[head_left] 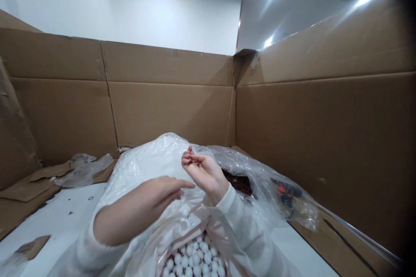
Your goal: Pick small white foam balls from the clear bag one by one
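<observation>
Palm up, my right hand is raised over a large plastic bag, its fingers curled around something small and dark that I cannot make out. My left hand reaches across from the left, fingers stretched toward the right palm, apparently holding nothing. Below both hands, an open clear bag holds several small white balls with dark bits between them. Behind the hands lies a big bulging bag with white contents.
Cardboard walls rise behind and to the right. A clear bag with dark and red items lies at right. Crumpled plastic and cardboard scraps lie at left, beside a white surface with small dark bits.
</observation>
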### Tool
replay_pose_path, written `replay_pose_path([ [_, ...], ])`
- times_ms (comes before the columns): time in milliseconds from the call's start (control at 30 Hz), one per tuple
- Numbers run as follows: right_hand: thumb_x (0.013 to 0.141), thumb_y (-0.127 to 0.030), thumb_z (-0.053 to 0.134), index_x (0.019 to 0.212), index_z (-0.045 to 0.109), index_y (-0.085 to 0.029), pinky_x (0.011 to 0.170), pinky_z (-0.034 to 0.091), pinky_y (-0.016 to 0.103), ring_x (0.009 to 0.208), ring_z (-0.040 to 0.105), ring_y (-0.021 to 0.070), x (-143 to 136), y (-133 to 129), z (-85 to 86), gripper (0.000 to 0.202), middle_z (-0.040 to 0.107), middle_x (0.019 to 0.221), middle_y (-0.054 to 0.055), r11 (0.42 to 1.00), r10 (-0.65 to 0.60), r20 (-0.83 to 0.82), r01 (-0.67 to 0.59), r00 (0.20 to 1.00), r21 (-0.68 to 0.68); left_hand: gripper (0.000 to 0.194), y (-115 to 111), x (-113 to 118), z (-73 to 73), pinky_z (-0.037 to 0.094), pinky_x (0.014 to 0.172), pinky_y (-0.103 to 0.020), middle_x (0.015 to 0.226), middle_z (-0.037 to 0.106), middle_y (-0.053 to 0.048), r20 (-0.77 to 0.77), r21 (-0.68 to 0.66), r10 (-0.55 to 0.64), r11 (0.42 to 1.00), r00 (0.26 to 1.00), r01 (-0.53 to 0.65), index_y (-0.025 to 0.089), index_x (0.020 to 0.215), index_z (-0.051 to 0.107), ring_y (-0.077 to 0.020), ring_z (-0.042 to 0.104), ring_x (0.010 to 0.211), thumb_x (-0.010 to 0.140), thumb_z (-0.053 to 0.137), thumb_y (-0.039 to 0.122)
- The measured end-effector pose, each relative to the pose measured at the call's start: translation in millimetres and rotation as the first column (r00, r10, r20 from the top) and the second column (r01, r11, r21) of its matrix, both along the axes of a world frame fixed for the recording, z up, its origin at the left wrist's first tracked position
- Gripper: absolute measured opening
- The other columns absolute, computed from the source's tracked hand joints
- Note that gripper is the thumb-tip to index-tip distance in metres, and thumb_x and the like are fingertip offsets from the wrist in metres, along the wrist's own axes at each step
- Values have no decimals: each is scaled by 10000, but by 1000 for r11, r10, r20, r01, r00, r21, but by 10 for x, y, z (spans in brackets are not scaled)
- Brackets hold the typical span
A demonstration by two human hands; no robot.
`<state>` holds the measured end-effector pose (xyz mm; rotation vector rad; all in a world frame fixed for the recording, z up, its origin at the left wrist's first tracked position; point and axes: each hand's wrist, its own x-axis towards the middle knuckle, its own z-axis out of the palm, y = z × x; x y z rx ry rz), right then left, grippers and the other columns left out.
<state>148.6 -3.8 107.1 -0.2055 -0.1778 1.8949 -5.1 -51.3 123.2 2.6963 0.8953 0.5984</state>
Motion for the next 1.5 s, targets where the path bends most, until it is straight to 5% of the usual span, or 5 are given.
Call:
replay_pose_path([
  [267, 846, 1, 274, 884, 472, -153, 441, 407, 132, 522, 441, 45, -32, -32, 37, 254, 473, 740, 12, 996, -6, -54, 11, 999, 86, 379, 792, -276, -451, 428, 701, -265, 840, 642, -60, -372, -63, 345, 917, 862, -394, 155, 976, 616, -172, 586, 762, 784, 292, 112],
  [633, 801, 3, 323, 839, 469, -155, 402, 380, 132, 454, 393, 34, -93, -29, -8, 218, 464, 713, 8, 996, -40, 33, 38, 999, 83, 264, 1134, -74, -1045, 413, 706, -295, 881, 626, -67, -427, 40, 430, 888, 795, -459, 203, 841, 639, -230, 572, 842, 655, 493, 86],
  [967, 736, 81, 307, 969, 429, -140, 600, 522, 178, 857, 590, 109, -83, -62, 47, 343, 508, 1023, 123, 999, -40, 77, 37, 996, 32, 198, 863, -105, -623, 373, 612, -265, 796, 624, -41, -188, 72, 415, 910, 890, -409, 189, 869, 542, -189, 567, 708, 807, 374, 273],
  [1167, 861, -39, 291, 869, 458, -146, 447, 442, 140, 529, 489, 46, -115, -58, 27, 199, 554, 808, 50, 989, 8, 73, -18, 997, 146, 226, 560, -80, -224, 338, 546, -246, 720, 601, 8, 41, 79, 428, 899, 903, -430, 214, 852, 528, -151, 528, 594, 844, 351, 354],
  [1500, 870, -197, 426, 732, 494, -138, 364, 226, 120, 375, 188, 13, -126, -114, -4, 165, 372, 558, -68, 909, -38, 180, -41, 983, 415, 240, 323, 9, 10, 425, 640, -242, 919, 610, -26, 528, -46, 274, 954, 804, -295, 194, 973, 546, -143, 556, 750, 841, 440, 365],
])
